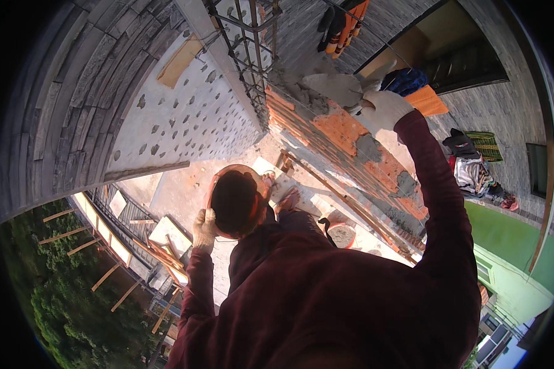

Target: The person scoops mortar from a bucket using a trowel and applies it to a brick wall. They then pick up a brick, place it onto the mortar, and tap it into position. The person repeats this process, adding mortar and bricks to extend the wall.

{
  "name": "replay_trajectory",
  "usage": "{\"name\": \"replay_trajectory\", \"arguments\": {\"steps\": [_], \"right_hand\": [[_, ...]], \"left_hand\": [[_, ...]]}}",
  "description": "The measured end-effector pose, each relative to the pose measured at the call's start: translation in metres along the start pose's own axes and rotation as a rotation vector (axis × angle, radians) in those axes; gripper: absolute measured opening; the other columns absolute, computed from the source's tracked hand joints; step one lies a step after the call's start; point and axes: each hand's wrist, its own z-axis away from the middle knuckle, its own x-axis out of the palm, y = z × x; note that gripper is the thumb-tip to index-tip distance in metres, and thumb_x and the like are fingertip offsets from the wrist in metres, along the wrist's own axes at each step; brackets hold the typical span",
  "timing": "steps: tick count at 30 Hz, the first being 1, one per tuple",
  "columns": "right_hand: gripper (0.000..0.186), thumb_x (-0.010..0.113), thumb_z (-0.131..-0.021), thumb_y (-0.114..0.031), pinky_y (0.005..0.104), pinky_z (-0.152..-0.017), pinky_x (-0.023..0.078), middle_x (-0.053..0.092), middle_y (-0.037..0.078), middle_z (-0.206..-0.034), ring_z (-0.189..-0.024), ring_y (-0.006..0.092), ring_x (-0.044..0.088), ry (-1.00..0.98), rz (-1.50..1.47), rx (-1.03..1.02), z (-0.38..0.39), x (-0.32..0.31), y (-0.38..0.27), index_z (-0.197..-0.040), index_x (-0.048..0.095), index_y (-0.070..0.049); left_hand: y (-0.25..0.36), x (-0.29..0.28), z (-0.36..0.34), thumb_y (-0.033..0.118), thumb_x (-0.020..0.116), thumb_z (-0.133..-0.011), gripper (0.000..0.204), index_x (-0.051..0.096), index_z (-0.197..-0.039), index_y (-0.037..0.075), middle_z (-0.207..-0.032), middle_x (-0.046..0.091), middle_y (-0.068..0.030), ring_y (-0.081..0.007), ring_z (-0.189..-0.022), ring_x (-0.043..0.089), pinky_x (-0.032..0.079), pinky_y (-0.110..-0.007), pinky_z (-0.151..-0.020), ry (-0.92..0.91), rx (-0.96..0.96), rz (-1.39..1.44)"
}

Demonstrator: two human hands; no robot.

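My left hand (204, 231), in a pale work glove, grips the rim of a round orange-brown basin (252, 226) in front of my body. Its inside is in deep shadow, so I cannot tell what it contains. My right hand (385, 112), also gloved, is stretched out to the upper right and closed around the handle of a trowel (332, 88). The trowel's wide grey blade is over the top of a brick wall (338, 130). Patches of grey mortar (369, 149) cover parts of the orange bricks.
Steel rebar (252, 52) rises at the wall's far end, beside a white panel dotted with grey patches (184, 117). A long wooden batten (345, 200) lies along the wall's foot. A red bucket (341, 235) stands near my feet. Clothes (471, 172) lie at the right.
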Motion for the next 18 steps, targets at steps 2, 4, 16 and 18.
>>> {"name": "replay_trajectory", "arguments": {"steps": [2,4,16,18], "right_hand": [[0.022,0.065,-0.088,-0.015,0.0436,-0.068,0.059,0.069,0.021,-0.095,-0.089,0.0315,0.073,0.214,0.234,0.025,-0.014,0.025,-0.008,-0.104,0.069,0.0],[0.025,0.067,-0.087,-0.011,0.0456,-0.071,0.059,0.067,0.021,-0.099,-0.095,0.0348,0.072,0.301,0.315,0.094,-0.045,0.043,-0.049,-0.108,0.068,0.002],[0.039,0.062,-0.085,-0.009,0.0405,-0.07,0.056,0.068,0.024,-0.098,-0.087,0.0383,0.072,0.169,0.361,0.095,0.05,0.094,-0.039,-0.118,0.06,0.012],[0.033,0.062,-0.089,-0.015,0.0446,-0.073,0.055,0.067,0.024,-0.094,-0.085,0.0395,0.071,0.22,0.065,0.145,0.093,0.061,-0.048,-0.113,0.061,0.008]], "left_hand": [[0.024,0.008,0.002,0.051,0.066,-0.1,0.04,0.06,-0.09,0.012,-0.072,0.055,0.0057,-0.0055,-0.058,0.05,0.04,-0.024,-0.049,-0.029,-0.075,0.023],[0.016,0.017,-0.005,0.05,0.066,-0.1,0.04,0.059,-0.089,0.013,-0.071,0.054,0.0063,-0.0051,-0.058,0.05,0.04,-0.024,-0.049,-0.017,-0.039,0.036],[0.016,0.033,-0.019,0.042,0.063,-0.103,0.034,0.058,-0.087,0.013,-0.073,0.052,0.0062,-0.0051,-0.062,0.05,0.042,-0.024,-0.051,-0.109,-0.044,-0.012],[0.016,0.029,-0.017,0.042,0.063,-0.102,0.034,0.058,-0.088,0.012,-0.074,0.052,0.0057,-0.0057,-0.063,0.05,0.043,-0.025,-0.052,-0.097,-0.04,-0.041]]}}
